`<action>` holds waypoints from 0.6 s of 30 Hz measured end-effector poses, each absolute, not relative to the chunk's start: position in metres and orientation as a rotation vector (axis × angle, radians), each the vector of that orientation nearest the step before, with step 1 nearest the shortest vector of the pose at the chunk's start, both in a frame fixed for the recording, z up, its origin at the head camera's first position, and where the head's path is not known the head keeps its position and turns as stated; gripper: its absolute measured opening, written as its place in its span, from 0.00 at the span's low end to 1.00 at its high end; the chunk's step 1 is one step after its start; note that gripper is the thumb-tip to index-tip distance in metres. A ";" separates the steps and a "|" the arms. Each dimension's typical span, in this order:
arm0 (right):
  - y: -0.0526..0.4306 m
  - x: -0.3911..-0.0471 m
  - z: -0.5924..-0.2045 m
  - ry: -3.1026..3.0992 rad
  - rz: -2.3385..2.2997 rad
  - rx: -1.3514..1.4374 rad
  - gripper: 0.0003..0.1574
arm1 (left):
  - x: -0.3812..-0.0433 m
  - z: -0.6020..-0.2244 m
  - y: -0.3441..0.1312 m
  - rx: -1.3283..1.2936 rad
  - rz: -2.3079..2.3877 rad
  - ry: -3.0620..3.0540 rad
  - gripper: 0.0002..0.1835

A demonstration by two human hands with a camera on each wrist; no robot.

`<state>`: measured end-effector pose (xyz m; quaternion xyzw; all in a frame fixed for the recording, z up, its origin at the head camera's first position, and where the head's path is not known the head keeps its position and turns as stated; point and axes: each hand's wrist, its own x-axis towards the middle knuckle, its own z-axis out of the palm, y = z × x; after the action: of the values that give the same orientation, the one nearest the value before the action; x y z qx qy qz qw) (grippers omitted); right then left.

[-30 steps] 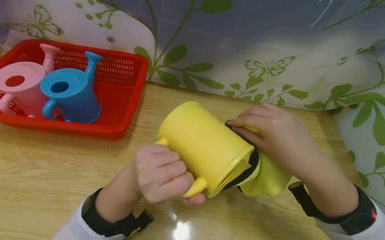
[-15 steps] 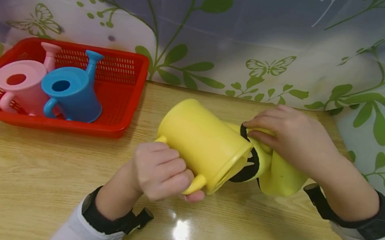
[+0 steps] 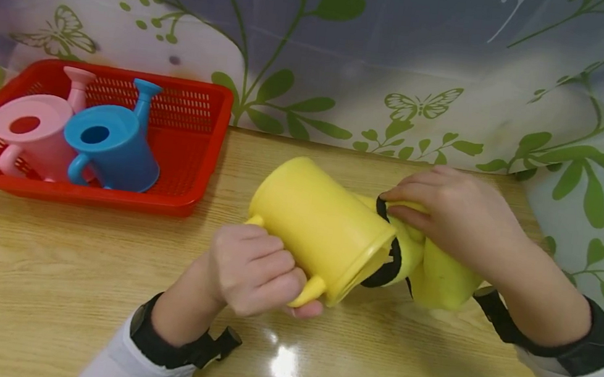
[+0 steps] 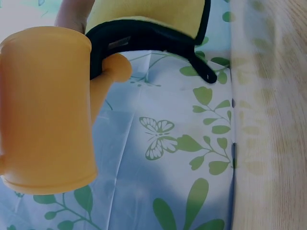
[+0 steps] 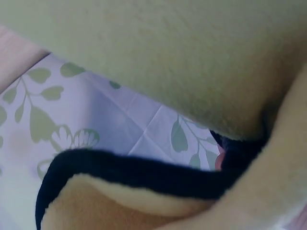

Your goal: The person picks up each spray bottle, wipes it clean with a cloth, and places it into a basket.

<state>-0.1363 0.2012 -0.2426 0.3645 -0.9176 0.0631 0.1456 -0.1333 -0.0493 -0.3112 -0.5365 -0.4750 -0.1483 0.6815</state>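
My left hand point(image 3: 255, 273) grips the handle of a yellow watering can point(image 3: 320, 222), which lies tilted on its side above the table. Its rim end faces lower right, towards the cloth. In the left wrist view the can point(image 4: 48, 110) shows its spout point(image 4: 108, 79) at its right side. My right hand point(image 3: 453, 212) pinches a bunched yellow cloth point(image 3: 442, 279) with black edging, close by the can's rim. A small black loop and a label show on the cloth point(image 4: 148, 12) in the left wrist view. Skin and the black edging point(image 5: 134, 172) fill much of the right wrist view.
At the left, a red plastic basket point(image 3: 192, 170) holds a pink watering can point(image 3: 42, 134) and a blue watering can point(image 3: 116, 149). The wooden table point(image 3: 74, 274) ends at a leaf-patterned backdrop point(image 3: 346, 94) behind and at the right.
My right hand has drawn the cloth to the right, away from the can's rim, then barely moved in the last half second. The left hand and watering can stay nearly in place.
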 end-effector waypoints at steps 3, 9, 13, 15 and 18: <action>0.195 -0.138 -0.245 -2.601 0.241 1.090 0.13 | -0.133 -0.311 -0.050 -1.209 -0.332 -1.077 0.22; 0.188 -0.144 -0.251 -2.514 0.348 1.194 0.15 | -0.133 -0.312 -0.050 -1.204 -0.330 -1.092 0.22; 0.188 -0.148 -0.253 -2.442 0.459 1.238 0.17 | -0.133 -0.312 -0.050 -1.206 -0.345 -1.096 0.22; 0.189 -0.150 -0.253 -2.419 0.504 1.251 0.17 | -0.134 -0.312 -0.051 -1.210 -0.353 -1.090 0.22; 0.192 -0.151 -0.254 -2.402 0.551 1.271 0.18 | -0.136 -0.312 -0.051 -1.212 -0.367 -1.079 0.22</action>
<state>-0.1513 0.1919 -0.2540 0.4505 -0.8516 0.1953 0.1834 -0.1356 -0.0508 -0.3124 -0.5383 -0.4794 -0.1631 0.6737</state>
